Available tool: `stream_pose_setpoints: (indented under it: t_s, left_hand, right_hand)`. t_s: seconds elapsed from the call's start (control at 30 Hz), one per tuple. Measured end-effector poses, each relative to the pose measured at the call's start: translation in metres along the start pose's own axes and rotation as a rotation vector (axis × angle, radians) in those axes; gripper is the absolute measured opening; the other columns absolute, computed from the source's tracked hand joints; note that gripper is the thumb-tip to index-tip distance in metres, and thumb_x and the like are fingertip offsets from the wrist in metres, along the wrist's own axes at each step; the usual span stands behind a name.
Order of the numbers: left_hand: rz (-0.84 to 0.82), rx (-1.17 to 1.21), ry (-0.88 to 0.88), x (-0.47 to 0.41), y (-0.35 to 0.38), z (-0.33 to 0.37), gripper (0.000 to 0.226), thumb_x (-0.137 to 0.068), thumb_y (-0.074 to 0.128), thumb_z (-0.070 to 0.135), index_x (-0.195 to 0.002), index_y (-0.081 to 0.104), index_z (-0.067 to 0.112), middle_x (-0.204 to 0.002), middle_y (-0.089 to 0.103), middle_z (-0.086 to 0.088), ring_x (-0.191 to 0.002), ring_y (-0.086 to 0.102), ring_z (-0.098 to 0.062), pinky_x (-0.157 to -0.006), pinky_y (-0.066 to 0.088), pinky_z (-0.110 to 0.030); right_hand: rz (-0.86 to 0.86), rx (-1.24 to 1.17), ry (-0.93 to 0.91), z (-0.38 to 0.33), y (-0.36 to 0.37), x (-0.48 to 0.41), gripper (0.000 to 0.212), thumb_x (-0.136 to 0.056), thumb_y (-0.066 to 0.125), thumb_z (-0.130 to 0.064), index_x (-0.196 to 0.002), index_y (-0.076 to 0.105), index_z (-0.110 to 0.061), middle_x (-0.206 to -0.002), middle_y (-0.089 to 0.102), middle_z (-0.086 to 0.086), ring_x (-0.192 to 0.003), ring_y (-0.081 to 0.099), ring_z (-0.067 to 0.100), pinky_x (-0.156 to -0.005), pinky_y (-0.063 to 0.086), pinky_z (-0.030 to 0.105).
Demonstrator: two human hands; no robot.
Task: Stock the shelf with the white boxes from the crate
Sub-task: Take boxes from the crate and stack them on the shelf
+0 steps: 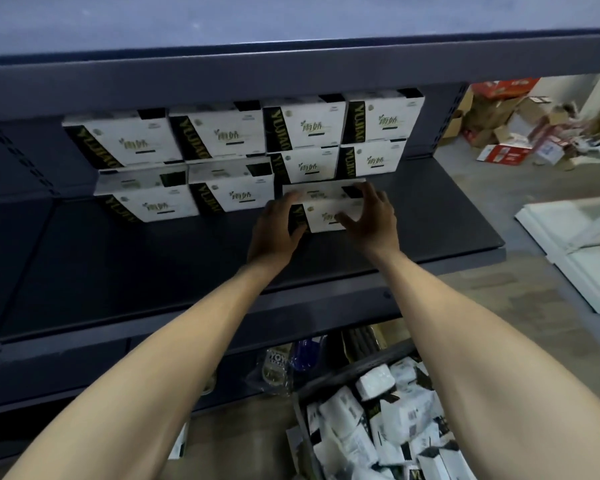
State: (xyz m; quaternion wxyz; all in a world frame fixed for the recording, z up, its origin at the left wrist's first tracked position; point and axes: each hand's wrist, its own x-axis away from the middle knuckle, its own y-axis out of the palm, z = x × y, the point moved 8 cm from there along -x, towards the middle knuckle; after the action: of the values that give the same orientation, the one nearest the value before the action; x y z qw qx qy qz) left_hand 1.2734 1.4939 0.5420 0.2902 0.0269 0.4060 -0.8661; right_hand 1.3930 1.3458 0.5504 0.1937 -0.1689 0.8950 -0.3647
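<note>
Two bare hands hold one white cardboard box (329, 213) with a black end band, low on a dark grey metal shelf (153, 271). The left hand (278, 223) wraps curled fingers round the box's black left end. The right hand (373, 216) clamps the right end, with its fingers over the top edge and its thumb spread across the printed front. The box sits between the two palms, and it is unclear whether its base rests on the shelf board or hangs just above it.

Directly behind the grip and to its left stand eight matching stocked boxes (222, 133), in two layers of four with their printed fronts facing out.

Below the forearms, by the right elbow, a dark wire crate (354, 369) sits on the floor. It is heaped with loose white boxes (374, 381) lying at all angles.

Far to the right of the grip, torn brown cardboard cartons (499, 116) litter the floor, with flat white panels (586, 237) nearer.
</note>
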Motion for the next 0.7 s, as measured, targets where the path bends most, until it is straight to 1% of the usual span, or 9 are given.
stream_pose_setpoints:
  t_s: [0.07, 0.17, 0.2, 0.33, 0.43, 0.5, 0.6, 0.63, 0.7]
  left_hand:
    - [0.026, 0.012, 0.030, -0.008, 0.002, 0.002, 0.058, -0.089, 0.068, 0.013, -0.141, 0.043, 0.018, -0.136, 0.047, -0.010, -0.125, 0.048, -0.021, -0.105, 0.041, -0.031]
    - [0.073, 0.014, 0.041, -0.016, 0.004, 0.001, 0.057, -0.089, 0.067, 0.011, -0.141, 0.044, 0.016, -0.135, 0.040, -0.011, -0.121, 0.048, -0.019, -0.101, 0.038, -0.021]
    - [0.088, 0.012, 0.036, -0.017, 0.005, 0.000, 0.057, -0.090, 0.066, 0.010, -0.142, 0.043, 0.016, -0.136, 0.038, -0.011, -0.121, 0.048, -0.019, -0.101, 0.037, -0.020]
    - [0.108, 0.004, 0.027, -0.020, 0.010, -0.002, 0.062, -0.090, 0.064, 0.006, -0.147, 0.039, 0.014, -0.142, 0.032, -0.012, -0.127, 0.045, -0.022, -0.107, 0.040, -0.026]
    - [0.129, -0.013, 0.037, -0.024, 0.009, -0.005, 0.064, -0.089, 0.062, 0.004, -0.148, 0.036, 0.011, -0.146, 0.030, -0.014, -0.133, 0.041, -0.025, -0.111, 0.039, -0.033]
    - [0.133, -0.021, 0.038, -0.026, 0.010, -0.008, 0.066, -0.089, 0.061, 0.003, -0.149, 0.035, 0.010, -0.148, 0.027, -0.015, -0.135, 0.039, -0.026, -0.112, 0.037, -0.030]
    - [0.125, -0.041, 0.009, -0.028, 0.011, -0.014, 0.068, -0.089, 0.061, 0.002, -0.151, 0.032, 0.012, -0.151, 0.022, -0.013, -0.137, 0.037, -0.023, -0.108, 0.031, -0.018]
    - [0.119, -0.043, 0.002, -0.029, 0.011, -0.016, 0.069, -0.089, 0.060, 0.002, -0.151, 0.031, 0.012, -0.151, 0.021, -0.012, -0.137, 0.037, -0.023, -0.108, 0.031, -0.017]
    - [0.105, -0.034, 0.002, -0.030, 0.011, -0.016, 0.071, -0.089, 0.059, 0.002, -0.152, 0.029, 0.013, -0.153, 0.020, -0.011, -0.137, 0.037, -0.022, -0.109, 0.035, -0.021]
  right_hand:
    - [-0.009, 0.003, -0.015, 0.001, 0.003, -0.015, 0.056, -0.083, 0.077, -0.023, -0.133, 0.052, -0.018, -0.126, 0.055, 0.013, -0.113, 0.056, 0.034, -0.087, 0.046, 0.040]
    - [-0.013, 0.012, -0.042, 0.000, 0.008, -0.034, 0.055, -0.082, 0.077, -0.023, -0.131, 0.053, -0.017, -0.128, 0.054, 0.013, -0.115, 0.055, 0.033, -0.089, 0.048, 0.044]
    - [-0.011, 0.011, -0.050, 0.000, 0.010, -0.039, 0.054, -0.082, 0.078, -0.023, -0.131, 0.053, -0.017, -0.128, 0.054, 0.012, -0.115, 0.055, 0.032, -0.089, 0.048, 0.044]
    - [0.008, -0.002, -0.069, -0.003, 0.019, -0.055, 0.054, -0.082, 0.078, -0.023, -0.130, 0.053, -0.015, -0.127, 0.055, 0.012, -0.114, 0.056, 0.030, -0.089, 0.050, 0.044]
    - [0.015, 0.001, -0.072, -0.005, 0.027, -0.066, 0.056, -0.083, 0.078, -0.024, -0.132, 0.052, -0.016, -0.128, 0.055, 0.012, -0.115, 0.055, 0.030, -0.089, 0.048, 0.042]
    - [0.013, -0.004, -0.076, -0.006, 0.032, -0.073, 0.057, -0.082, 0.078, -0.024, -0.132, 0.051, -0.016, -0.129, 0.054, 0.013, -0.116, 0.055, 0.031, -0.090, 0.048, 0.042]
    - [0.016, -0.015, -0.076, -0.007, 0.040, -0.082, 0.059, -0.082, 0.078, -0.024, -0.133, 0.051, -0.016, -0.131, 0.054, 0.013, -0.116, 0.055, 0.030, -0.091, 0.048, 0.041]
    - [0.022, -0.020, -0.073, -0.008, 0.042, -0.084, 0.060, -0.082, 0.078, -0.024, -0.134, 0.050, -0.016, -0.132, 0.054, 0.013, -0.117, 0.055, 0.030, -0.091, 0.047, 0.040]
    - [0.029, -0.024, -0.064, -0.008, 0.046, -0.088, 0.060, -0.082, 0.078, -0.024, -0.134, 0.049, -0.016, -0.133, 0.053, 0.013, -0.118, 0.055, 0.030, -0.089, 0.044, 0.036]
